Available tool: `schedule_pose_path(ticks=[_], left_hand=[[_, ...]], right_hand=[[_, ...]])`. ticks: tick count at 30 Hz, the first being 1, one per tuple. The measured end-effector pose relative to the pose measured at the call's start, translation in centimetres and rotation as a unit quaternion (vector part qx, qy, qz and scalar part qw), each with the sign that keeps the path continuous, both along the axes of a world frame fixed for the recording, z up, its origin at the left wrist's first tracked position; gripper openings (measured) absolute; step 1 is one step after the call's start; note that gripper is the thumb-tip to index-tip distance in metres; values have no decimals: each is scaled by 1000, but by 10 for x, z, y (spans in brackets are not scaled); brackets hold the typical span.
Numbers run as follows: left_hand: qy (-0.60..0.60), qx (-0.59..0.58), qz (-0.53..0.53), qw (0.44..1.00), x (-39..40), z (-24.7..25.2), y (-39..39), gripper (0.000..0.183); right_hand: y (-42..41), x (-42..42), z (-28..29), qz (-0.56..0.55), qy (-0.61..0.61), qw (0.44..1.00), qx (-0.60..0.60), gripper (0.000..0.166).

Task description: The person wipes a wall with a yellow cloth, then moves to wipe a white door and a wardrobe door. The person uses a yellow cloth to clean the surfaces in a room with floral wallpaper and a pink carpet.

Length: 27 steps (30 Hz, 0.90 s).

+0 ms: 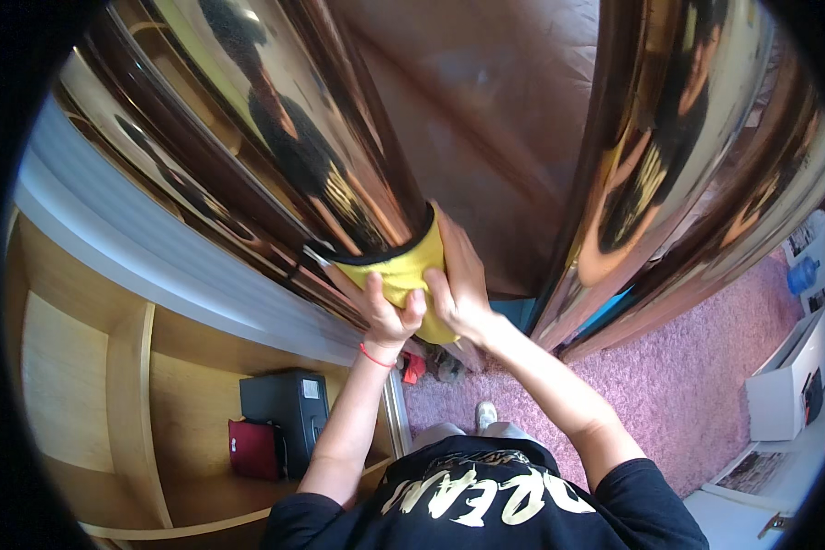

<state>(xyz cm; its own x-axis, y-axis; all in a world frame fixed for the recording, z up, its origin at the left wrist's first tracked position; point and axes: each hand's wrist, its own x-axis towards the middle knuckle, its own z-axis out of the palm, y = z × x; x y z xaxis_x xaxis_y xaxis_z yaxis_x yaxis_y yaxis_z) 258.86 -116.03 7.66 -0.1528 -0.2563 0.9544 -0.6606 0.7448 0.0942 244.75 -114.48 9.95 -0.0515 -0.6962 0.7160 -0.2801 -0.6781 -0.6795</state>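
Note:
A yellow fabric band (412,271) with a black edge wraps around the lower part of a glossy gold-brown column (344,137). My left hand (388,313) grips the band from its left side, with the thumb on the yellow face. From the right, my right hand (462,285) holds the same band, its fingers reaching around the column's far side. Both thumbs show on the front of the fabric; the rear of the band and some fingertips are hidden. The column's polished surface mirrors a person in a dark shirt.
More mirror-like gold-brown surfaces (632,179) rise at the right. At the left, a wooden shelf unit (130,385) holds a dark box (282,399) and a maroon pouch (253,448). Pink carpet (694,350) covers the floor; a white drawer unit (784,392) stands far right.

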Motion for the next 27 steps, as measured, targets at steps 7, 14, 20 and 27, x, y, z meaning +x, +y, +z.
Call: schedule_pose_path(ticks=[7, 14, 20, 27], left_hand=[[7, 99, 5, 995, 21, -115, 6, 79], [-109, 314, 33, 943, 16, -231, 50, 85], [-144, 442, 64, 883, 7, -230, 77, 79], [-6, 536, -6, 844, -7, -175, 100, 78]], right_hand=[[-16, 15, -55, 44, -49, 998, 11, 70], [15, -2, -182, 32, -2, 985, 172, 71], [31, 1, -244, -12, 62, 974, 218, 65], [44, 41, -222, -103, -73, 982, 142, 57]])
